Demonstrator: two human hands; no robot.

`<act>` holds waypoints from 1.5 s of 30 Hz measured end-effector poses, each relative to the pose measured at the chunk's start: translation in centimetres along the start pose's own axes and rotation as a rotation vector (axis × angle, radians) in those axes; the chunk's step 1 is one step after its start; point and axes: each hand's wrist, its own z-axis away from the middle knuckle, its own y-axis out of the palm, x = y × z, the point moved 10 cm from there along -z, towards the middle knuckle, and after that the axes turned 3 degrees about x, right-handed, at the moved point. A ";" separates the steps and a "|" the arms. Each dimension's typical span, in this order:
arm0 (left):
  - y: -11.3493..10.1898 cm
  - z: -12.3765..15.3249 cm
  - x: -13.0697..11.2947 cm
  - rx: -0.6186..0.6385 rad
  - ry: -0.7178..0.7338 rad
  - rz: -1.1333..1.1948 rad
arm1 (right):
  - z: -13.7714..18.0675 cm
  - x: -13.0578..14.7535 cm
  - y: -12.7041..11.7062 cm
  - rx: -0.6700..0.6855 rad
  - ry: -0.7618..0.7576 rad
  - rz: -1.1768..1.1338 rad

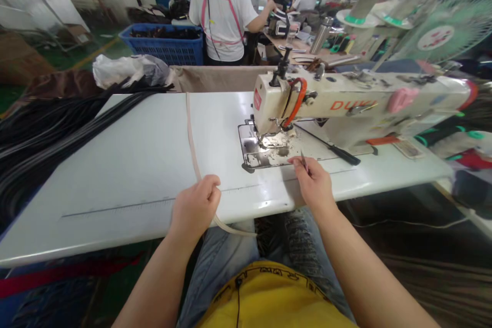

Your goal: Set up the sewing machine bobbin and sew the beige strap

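strap held at table edge, not yet under the needle
beige strap (191, 133) is gripped by the closed left hand (196, 208); small snips (303, 160) are pinched in the right hand (313, 182) beside the sewing machine (346, 105).

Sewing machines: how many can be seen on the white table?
1. The sewing machine stands on the right part of the white table, beyond the right hand. Others may be hidden farther back.

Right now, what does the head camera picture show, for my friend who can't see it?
A person's left hand grips a beige strap on a white sewing table, while the right hand holds a small metal tool near a cream sewing machine. Black straps lie left.
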 end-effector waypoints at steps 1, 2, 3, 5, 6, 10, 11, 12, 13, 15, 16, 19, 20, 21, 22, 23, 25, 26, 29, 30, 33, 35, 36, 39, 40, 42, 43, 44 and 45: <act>0.0 0.0 0.0 0.001 -0.002 -0.013 | 0.3 0.3 0.7 0.065 0.020 -0.032; -0.1 0.0 -0.1 0.003 -0.002 -0.022 | 0.6 0.7 1.2 0.120 0.038 -0.046; -0.1 0.0 -0.2 0.006 -0.001 -0.032 | 0.8 1.1 1.7 0.165 0.049 -0.040; -0.2 -0.1 -0.3 0.003 0.004 -0.053 | 0.9 2.0 2.2 0.221 0.036 -0.009; -0.2 -0.1 -0.4 -0.001 0.010 -0.064 | 0.9 2.4 2.4 0.240 0.021 -0.012; -0.1 -0.1 -0.6 0.000 0.026 -0.111 | 0.6 3.7 2.6 0.270 -0.031 -0.132; 0.0 -0.1 -0.6 0.010 0.026 -0.118 | 0.5 3.7 2.6 0.257 -0.028 -0.157; 0.1 -0.1 -0.5 0.019 0.022 -0.124 | 0.4 3.7 2.6 0.243 -0.019 -0.182; 0.1 0.0 -0.5 0.024 0.016 -0.129 | 0.3 3.6 2.6 0.225 -0.009 -0.207; 0.1 0.0 -0.4 0.027 0.006 -0.134 | 0.2 3.7 2.7 0.200 0.005 -0.251; 0.1 0.0 -0.4 0.028 0.002 -0.136 | 0.1 3.7 2.8 0.199 0.007 -0.259; 0.0 0.0 -0.5 0.021 -0.001 -0.126 | 0.2 3.9 2.9 0.209 0.005 -0.200; 0.0 0.0 -0.5 0.014 -0.002 -0.118 | 0.2 3.7 2.7 0.206 0.005 -0.149; -0.1 0.0 -0.4 0.006 -0.006 -0.108 | 0.3 3.5 2.5 0.203 0.009 -0.085; -0.2 0.0 -0.4 0.000 -0.014 -0.097 | 0.3 3.2 2.3 0.206 0.019 -0.009; -0.3 0.0 -0.3 -0.004 -0.025 -0.083 | 0.4 2.7 2.1 0.213 0.038 0.072; -0.4 -0.1 -0.2 -0.010 -0.050 -0.043 | 0.4 1.4 1.5 0.224 0.094 0.220; -0.6 -0.1 -0.1 -0.017 -0.061 -0.018 | 0.4 0.8 1.0 0.219 0.123 0.280; -1.3 -0.2 -0.1 -0.078 -0.069 0.034 | 0.0 -0.5 -0.5 0.163 0.163 0.394; -1.6 -0.3 -0.2 -0.108 -0.060 0.039 | -0.1 -0.7 -0.9 0.146 0.162 0.418; -2.5 -0.4 -0.4 -0.194 -0.017 0.023 | -0.6 -1.4 -1.8 0.102 0.137 0.471; -2.8 -0.5 -0.4 -0.220 0.004 0.014 | -0.9 -1.6 -2.2 0.065 0.102 0.504; -2.8 -0.5 -0.4 -0.224 0.011 0.015 | -1.0 -1.7 -2.3 0.045 0.084 0.523; -2.7 -0.4 -0.9 -0.197 0.047 0.076 | -1.2 -2.2 -2.3 0.003 0.044 0.589; -2.5 -0.2 -1.2 -0.174 0.065 0.113 | -1.2 -2.3 -2.1 -0.001 0.028 0.610; -1.9 0.1 -2.4 -0.114 0.105 0.194 | -1.4 -2.1 -1.7 -0.014 -0.033 0.644; -1.6 0.3 -3.2 -0.078 0.127 0.226 | -1.4 -1.9 -1.5 -0.030 -0.077 0.658; -1.3 0.5 -4.0 -0.040 0.145 0.251 | -1.4 -1.5 -1.3 -0.054 -0.122 0.670; -0.9 0.7 -4.9 0.003 0.163 0.273 | -1.4 -1.1 -1.3 -0.086 -0.164 0.682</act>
